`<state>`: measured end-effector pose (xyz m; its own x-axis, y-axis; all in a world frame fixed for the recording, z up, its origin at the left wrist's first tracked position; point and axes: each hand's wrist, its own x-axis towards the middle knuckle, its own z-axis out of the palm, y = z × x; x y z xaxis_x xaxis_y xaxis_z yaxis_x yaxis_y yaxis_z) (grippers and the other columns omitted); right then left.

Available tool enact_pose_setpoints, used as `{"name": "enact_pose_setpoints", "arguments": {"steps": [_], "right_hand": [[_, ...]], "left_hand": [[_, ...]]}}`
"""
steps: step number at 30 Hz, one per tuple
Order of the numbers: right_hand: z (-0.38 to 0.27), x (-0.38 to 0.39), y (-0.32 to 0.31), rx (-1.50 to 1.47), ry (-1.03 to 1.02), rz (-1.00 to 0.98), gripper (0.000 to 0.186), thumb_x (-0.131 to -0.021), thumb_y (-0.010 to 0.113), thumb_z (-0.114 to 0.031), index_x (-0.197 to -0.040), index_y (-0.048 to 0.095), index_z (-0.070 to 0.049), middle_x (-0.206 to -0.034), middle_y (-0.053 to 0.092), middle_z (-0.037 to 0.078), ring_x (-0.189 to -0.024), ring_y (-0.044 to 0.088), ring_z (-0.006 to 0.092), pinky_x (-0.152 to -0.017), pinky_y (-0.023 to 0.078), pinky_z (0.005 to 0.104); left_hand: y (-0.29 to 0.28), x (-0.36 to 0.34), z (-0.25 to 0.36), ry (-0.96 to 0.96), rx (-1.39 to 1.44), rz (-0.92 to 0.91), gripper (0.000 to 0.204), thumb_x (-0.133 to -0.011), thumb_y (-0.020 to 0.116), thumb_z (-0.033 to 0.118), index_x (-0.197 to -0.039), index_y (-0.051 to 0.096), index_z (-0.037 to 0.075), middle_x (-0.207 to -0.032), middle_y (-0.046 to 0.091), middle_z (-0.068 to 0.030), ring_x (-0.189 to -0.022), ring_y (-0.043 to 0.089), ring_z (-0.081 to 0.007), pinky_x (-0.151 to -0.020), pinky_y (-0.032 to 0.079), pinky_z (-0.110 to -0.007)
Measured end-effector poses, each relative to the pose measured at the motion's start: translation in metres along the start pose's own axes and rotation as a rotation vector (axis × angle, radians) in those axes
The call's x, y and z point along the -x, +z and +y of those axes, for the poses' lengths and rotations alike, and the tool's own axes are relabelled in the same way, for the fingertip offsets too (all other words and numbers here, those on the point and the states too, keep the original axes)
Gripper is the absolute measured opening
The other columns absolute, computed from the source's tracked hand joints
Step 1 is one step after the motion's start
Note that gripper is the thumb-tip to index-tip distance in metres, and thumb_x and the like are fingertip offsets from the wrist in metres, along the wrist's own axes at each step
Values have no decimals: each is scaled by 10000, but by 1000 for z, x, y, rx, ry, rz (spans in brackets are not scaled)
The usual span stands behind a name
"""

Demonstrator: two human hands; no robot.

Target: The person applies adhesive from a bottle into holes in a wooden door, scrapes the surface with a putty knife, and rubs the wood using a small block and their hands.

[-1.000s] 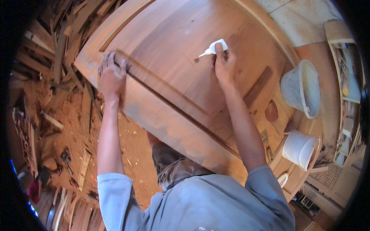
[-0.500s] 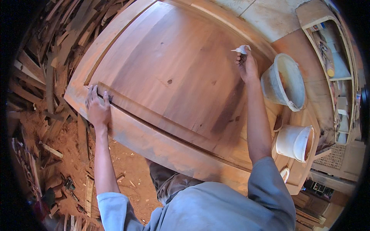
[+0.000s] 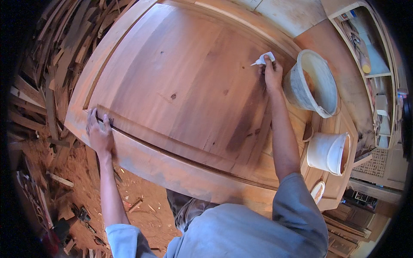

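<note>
A large wooden panel (image 3: 193,86) with a raised frame lies in front of me, its boards streaked light and dark brown. My left hand (image 3: 100,136) rests on the frame's near left corner, fingers stretched out over the groove and holding nothing. Over the right part of the panel, my right hand (image 3: 273,75) is closed around a small white glue bottle (image 3: 266,57). The bottle's thin nozzle points left and slightly down, close to a small dark knot; whether it touches the wood I cannot tell.
To the right stand a big grey bucket (image 3: 297,81) and a smaller white bucket (image 3: 322,150), with a round white lid (image 3: 318,191) nearer me. Scrap wood (image 3: 47,56) is heaped at left, above a sawdust-covered floor (image 3: 144,217). Far right is an open shelf unit (image 3: 378,75).
My right hand has turned the glue bottle so more of it shows, its nozzle now angled down over the panel. The whole view has shifted slightly; my left hand stays on the frame.
</note>
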<state>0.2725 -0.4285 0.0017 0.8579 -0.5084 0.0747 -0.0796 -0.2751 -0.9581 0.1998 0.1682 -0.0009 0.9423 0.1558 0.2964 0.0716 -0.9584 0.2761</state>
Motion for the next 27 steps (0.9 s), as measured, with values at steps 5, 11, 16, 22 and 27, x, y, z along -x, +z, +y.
{"name": "enact_pose_setpoints", "arguments": {"steps": [5, 11, 16, 22, 27], "right_hand": [[-25, 10, 2, -171, 101, -35, 266, -997, 617, -293, -975, 639, -29, -783, 634, 43, -628, 579, 117, -557, 466, 266], [-4, 6, 1, -31, 35, -14, 284, -993, 624, -299, -991, 627, -15, -766, 618, 47, -632, 580, 120, -580, 466, 265], [-15, 16, 3, -222, 112, -27, 291, -991, 633, -303, -964, 602, -14, -782, 603, 50, -642, 567, 134, -606, 482, 287], [-13, 21, 2, -180, 58, -5, 281, -990, 633, -300, -978, 606, -21, -803, 617, 59, -660, 581, 140, -606, 502, 304], [-13, 17, 0, -148, 35, -36, 271, -994, 627, -295, -970, 615, -25, -808, 630, 66, -655, 589, 138, -597, 494, 285]], "left_hand": [[-1, -4, -4, 24, 28, -23, 510, -994, 521, 339, -1365, 505, -11, -1434, 491, -220, -1337, 450, -380, -1125, 342, -450], [0, -3, -12, 85, 64, -48, 482, -1001, 509, 267, -1352, 495, -63, -1423, 488, -252, -1355, 435, -387, -1143, 319, -454], [-5, 3, -15, 20, 106, -103, 471, -1011, 494, 241, -1371, 474, -62, -1450, 452, -241, -1376, 402, -379, -1161, 286, -457], [-10, 5, -8, -33, 105, -123, 480, -1031, 463, 234, -1425, 423, -37, -1473, 436, -208, -1388, 388, -359, -1171, 271, -452], [-6, 1, -10, -38, 44, -151, 479, -1036, 452, 219, -1444, 399, -27, -1490, 421, -200, -1398, 379, -353, -1173, 272, -448]]}}
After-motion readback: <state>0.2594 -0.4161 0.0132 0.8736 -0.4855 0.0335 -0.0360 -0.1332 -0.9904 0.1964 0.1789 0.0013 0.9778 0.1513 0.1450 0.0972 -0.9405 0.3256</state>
